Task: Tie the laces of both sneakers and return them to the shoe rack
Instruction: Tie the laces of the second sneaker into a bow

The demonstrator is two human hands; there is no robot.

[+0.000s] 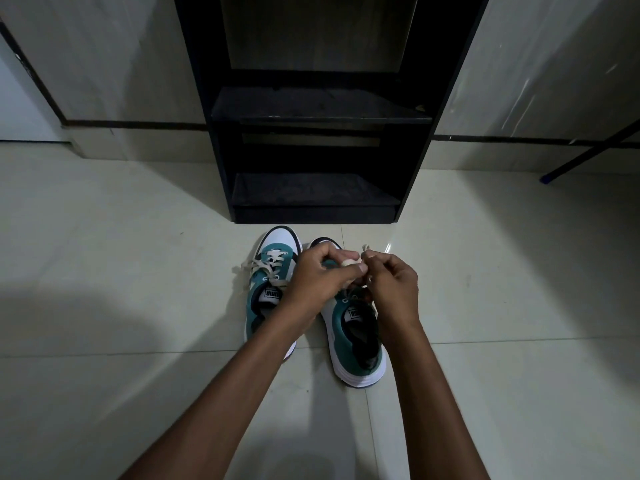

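A: From the head view, where do the shoes sit?

B: Both are on the pale tiled floor (104, 237), toes toward the black shoe rack (315, 112); the left sneaker (268, 289) is just beside the right sneaker (356, 327), and neither is on a shelf yet.

A: How would you expect the lace to handle?

B: I judge the lace (349, 263) soft, flat and light; it should bend easily and hold a loop only while pinched; the grip belongs near the knot, close above the eyelets, since loose ends would slip away. The sneakers themselves look light and fairly stiff at the sole; the heel collar seems the natural place to lift them later.

A: And the hands?

B: The left hand (317, 273) is curled, thumb and fingers pinched on a fold of the lace above the right sneaker; the right hand (393, 278) is also closed, pinching another strand just beside it; the two nearly touch; both forearms reach forward and converge over that shoe. The left sneaker's laces (263, 266) lie spread; whether knotted, I cannot tell.
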